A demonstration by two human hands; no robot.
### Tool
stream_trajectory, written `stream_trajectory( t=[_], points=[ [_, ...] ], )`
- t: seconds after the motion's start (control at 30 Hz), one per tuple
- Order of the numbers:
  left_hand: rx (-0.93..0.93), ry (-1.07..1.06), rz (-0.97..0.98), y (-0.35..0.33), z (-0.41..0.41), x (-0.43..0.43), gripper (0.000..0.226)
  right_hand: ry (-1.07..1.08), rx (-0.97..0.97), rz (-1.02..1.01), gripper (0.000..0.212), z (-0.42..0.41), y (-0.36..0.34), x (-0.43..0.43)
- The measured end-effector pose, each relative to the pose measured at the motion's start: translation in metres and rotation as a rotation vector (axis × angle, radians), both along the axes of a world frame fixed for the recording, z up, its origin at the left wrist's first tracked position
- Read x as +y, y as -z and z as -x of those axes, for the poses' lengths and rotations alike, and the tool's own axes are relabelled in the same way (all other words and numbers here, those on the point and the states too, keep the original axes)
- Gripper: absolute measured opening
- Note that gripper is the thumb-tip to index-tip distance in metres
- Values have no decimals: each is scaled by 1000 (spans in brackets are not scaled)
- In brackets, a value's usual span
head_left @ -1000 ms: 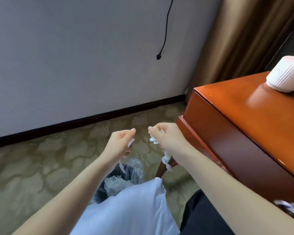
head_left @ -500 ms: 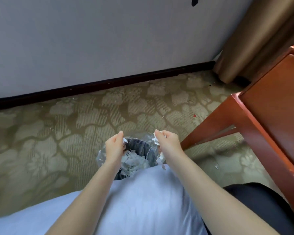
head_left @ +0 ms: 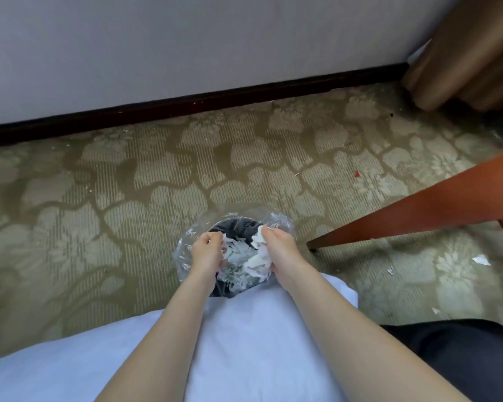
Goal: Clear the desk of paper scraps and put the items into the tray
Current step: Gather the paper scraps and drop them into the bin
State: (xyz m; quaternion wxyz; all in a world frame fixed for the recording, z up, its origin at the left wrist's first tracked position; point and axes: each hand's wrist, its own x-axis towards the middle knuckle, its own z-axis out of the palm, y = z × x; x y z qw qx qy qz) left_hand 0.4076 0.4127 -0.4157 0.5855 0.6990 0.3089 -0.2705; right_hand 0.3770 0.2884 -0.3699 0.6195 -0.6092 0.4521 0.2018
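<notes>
**Me:** My left hand point(head_left: 208, 252) hangs over the left side of the waste bin point(head_left: 183, 258) with its fingers curled inward. I can't tell whether a scrap sits inside them. My right hand point(head_left: 280, 249) is over the bin's right side, gripping a wad of white paper scraps point(head_left: 258, 242).

**Friend:** What's the bin like?

**Me:** It's small and dark, lined with a loose clear plastic bag, and it stands on the patterned carpet point(head_left: 99, 198) just in front of my lap. A heap of torn paper point(head_left: 237, 264) already lies in it, close to the rim.

**Friend:** So how do you let go without making a mess?

**Me:** Low and central, I'd say. I'd bring both hands over the middle of the opening and spread the fingers fully. Then I'd brush the palms together so clinging bits fall inside, since light paper drifts. I'd also stay off the liner, because it looks easy to drag off the rim.

**Friend:** Anything to your right?

**Me:** The wooden desk leg point(head_left: 418, 210) slants in just right of the bin. Beyond it a few stray scraps point(head_left: 481, 260) lie on the carpet, well apart from the bin, and they probably want collecting too. The desktop and the tray are out of view, so I can't judge what remains there.
</notes>
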Motion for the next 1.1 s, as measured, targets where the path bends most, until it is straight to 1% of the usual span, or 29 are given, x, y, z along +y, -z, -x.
stream_trajectory(
  t=[0.13, 0.17, 0.23, 0.37, 0.47, 0.53, 0.6, 0.67, 0.73, 0.83, 1.03, 1.1],
  points=[
    [95, 131, -54, 8, 0, 0, 16, -70, 85, -29, 28, -2, 10, -1],
    [96, 165, -67, 10, 0, 0, 14, -100, 101, -20, 33, -1, 11, -3],
    [61, 222, -101, 12, 0, 1, 19, -134, 117, -11, 41, 0, 10, -7],
    [-64, 353, -153, 5, 3, 2, 18, -112, 65, -26, 33, 8, -4, -20],
    [-139, 464, -106, -12, 6, -1, 22, -114, -10, 30, 28, 19, -21, -33],
    [-202, 535, -75, -30, 9, -4, 19, -189, -64, 102, 25, 29, -36, -45],
    [-303, 650, -95, -50, 15, -7, 17, -309, -128, 199, 22, 41, -54, -58],
    [-390, 802, -139, -74, 21, -11, 17, -394, -190, 302, 18, 53, -78, -69],
    [-437, 965, -185, -102, 29, -18, 18, -460, -265, 404, 16, 66, -105, -80],
    [-537, 1167, -220, -151, 39, -32, 22, -562, -361, 604, 9, 93, -152, -93],
    [-779, 1479, -246, -253, 68, -80, 25, -605, -418, 945, 10, 153, -238, -120],
    [-856, 1585, -283, -282, 79, -99, 27, -600, -441, 1045, 6, 174, -263, -128]
  ],
)
